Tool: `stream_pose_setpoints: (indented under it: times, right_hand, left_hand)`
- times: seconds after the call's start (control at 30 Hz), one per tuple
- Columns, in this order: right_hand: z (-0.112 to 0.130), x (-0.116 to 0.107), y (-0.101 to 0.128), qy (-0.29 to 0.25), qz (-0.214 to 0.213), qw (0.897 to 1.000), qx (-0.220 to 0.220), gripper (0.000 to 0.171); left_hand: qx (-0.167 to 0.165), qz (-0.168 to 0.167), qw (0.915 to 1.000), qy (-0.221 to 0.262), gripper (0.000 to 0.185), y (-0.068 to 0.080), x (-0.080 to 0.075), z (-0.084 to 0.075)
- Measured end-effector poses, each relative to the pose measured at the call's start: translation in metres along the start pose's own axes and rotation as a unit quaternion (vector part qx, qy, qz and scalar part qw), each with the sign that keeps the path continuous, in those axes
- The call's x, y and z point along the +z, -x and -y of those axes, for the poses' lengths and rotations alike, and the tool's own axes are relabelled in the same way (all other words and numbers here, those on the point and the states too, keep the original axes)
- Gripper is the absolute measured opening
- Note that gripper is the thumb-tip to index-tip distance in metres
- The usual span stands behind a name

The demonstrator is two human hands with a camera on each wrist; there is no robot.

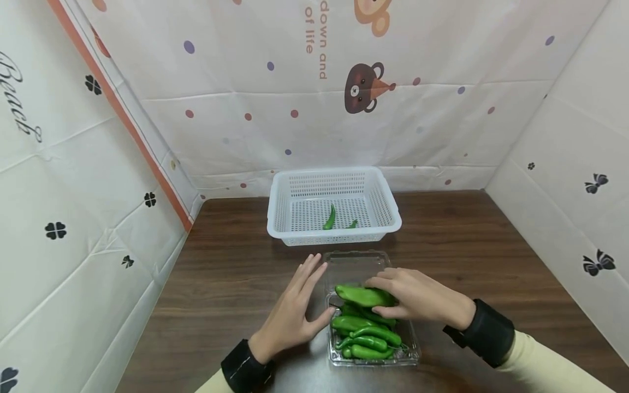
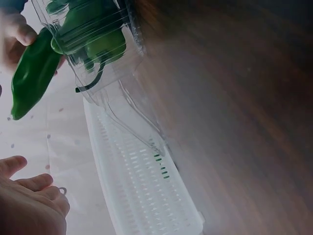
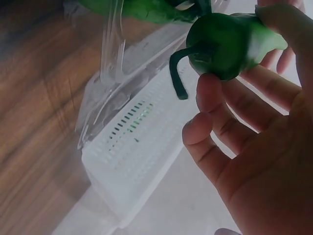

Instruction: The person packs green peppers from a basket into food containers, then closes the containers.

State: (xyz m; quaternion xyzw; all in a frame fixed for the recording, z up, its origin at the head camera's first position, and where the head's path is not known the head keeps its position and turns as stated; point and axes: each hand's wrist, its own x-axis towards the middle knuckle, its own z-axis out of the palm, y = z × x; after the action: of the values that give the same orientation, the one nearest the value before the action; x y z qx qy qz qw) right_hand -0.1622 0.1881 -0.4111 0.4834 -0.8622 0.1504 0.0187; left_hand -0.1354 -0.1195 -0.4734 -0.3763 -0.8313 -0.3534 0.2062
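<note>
My right hand pinches a large green pepper between thumb and fingers, above the near half of a clear plastic clamshell box. In the right wrist view the held pepper shows its rounded end and curved dark stem. Several more green peppers, thick and slender, lie piled in the box. To the left of the box is my left hand, its fingers extended and holding nothing; the thumb tip comes close to the box's left edge. The left wrist view also shows this left hand apart from the pepper.
Behind the box stands a white perforated plastic basket with a green pepper and a smaller green piece inside. The box's lid lies folded back toward the basket. Patterned white sheets surround the brown wooden table.
</note>
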Motion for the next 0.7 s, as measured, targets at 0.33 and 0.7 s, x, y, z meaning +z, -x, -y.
stream_pose_setpoints:
  times: [0.33, 0.7]
  right_hand:
    - [0.0071, 0.0021, 0.0061, -0.043, 0.026, 0.999, 0.006, 0.033]
    - [0.0052, 0.0041, 0.0069, -0.136, 0.093, 0.986, 0.015, 0.027]
  left_hand:
    - [0.000, 0.001, 1.0000, -0.002, 0.082, 0.0021, 0.0000, -0.0014]
    - [0.001, 0.004, 1.0000, 0.001, 0.081, 0.0030, 0.0025, -0.0026]
